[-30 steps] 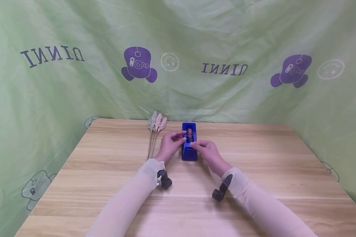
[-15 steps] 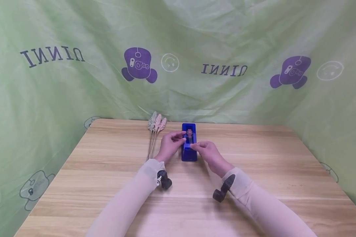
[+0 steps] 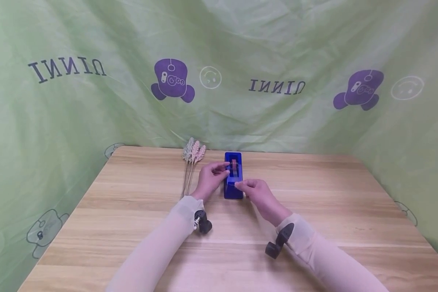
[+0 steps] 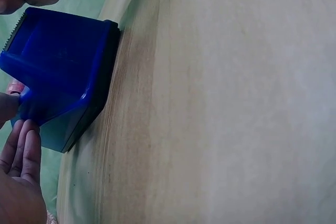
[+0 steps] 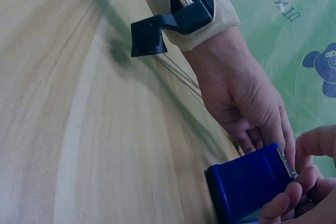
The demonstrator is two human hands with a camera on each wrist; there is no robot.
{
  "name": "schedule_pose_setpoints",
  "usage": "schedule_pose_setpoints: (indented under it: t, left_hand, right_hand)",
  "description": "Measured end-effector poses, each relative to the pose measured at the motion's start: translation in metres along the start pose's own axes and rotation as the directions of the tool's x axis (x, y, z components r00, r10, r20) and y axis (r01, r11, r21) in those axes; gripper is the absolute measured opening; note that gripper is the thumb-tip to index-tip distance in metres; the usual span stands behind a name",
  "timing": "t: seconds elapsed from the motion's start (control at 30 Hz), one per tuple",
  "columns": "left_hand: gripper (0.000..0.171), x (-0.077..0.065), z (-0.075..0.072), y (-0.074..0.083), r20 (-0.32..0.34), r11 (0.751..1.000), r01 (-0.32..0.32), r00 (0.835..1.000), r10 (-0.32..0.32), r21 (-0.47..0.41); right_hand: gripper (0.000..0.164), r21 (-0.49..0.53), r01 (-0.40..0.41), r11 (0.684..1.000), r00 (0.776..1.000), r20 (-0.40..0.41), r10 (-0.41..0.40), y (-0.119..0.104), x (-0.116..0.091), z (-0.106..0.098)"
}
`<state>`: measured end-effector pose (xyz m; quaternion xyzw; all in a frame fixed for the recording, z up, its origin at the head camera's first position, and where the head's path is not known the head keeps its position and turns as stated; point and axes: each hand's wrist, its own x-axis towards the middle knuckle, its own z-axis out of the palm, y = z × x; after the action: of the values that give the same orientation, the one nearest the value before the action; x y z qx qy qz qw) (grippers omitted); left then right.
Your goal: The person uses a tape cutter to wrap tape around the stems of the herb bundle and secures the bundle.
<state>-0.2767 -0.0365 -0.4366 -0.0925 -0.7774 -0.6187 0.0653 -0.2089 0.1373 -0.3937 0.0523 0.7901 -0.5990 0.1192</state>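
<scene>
A blue tape dispenser (image 3: 233, 193) stands on the table with its toothed cutter edge (image 4: 14, 29) toward the person. A reddish tape roll (image 3: 234, 164) sits inside it. My left hand (image 3: 207, 179) holds the dispenser's left side, thumb at the rim and fingers against the outer wall in the left wrist view. At the cutter end, my right hand (image 3: 260, 196) pinches the end of the tape (image 3: 235, 174), with thumb and index finger together. The strip is clear and hard to see; in the right wrist view the curled right fingers (image 5: 294, 195) are beside the cutter.
Artificial flower stems (image 3: 192, 156), pale green and pink, lie left of the dispenser near the back edge. A green printed curtain (image 3: 219, 113) hangs behind and beside the wooden table (image 3: 138, 235). Black camera mounts (image 3: 203, 222) sit at both wrists.
My right hand has drawn slightly toward the person, from above the dispenser's front part to its cutter edge. The left hand and the dispenser have stayed nearly still.
</scene>
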Motion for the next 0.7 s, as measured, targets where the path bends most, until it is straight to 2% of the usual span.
schedule_pose_setpoints:
  t: [0.3,0.7]
  left_hand:
    - [0.03,-0.001,0.002,-0.002,-0.006,1.0,0.003,1.0,-0.003,-0.024]
    - [0.029,0.0,0.0,0.001,-0.008,1.0,0.006,1.0,-0.006,-0.012]
  right_hand:
    - [0.029,0.006,0.022,1.0,1.0,0.0,-0.022,0.002,-0.009,0.003]
    - [0.026,0.001,0.02,1.0,1.0,0.01,-0.02,0.004,-0.019,0.003]
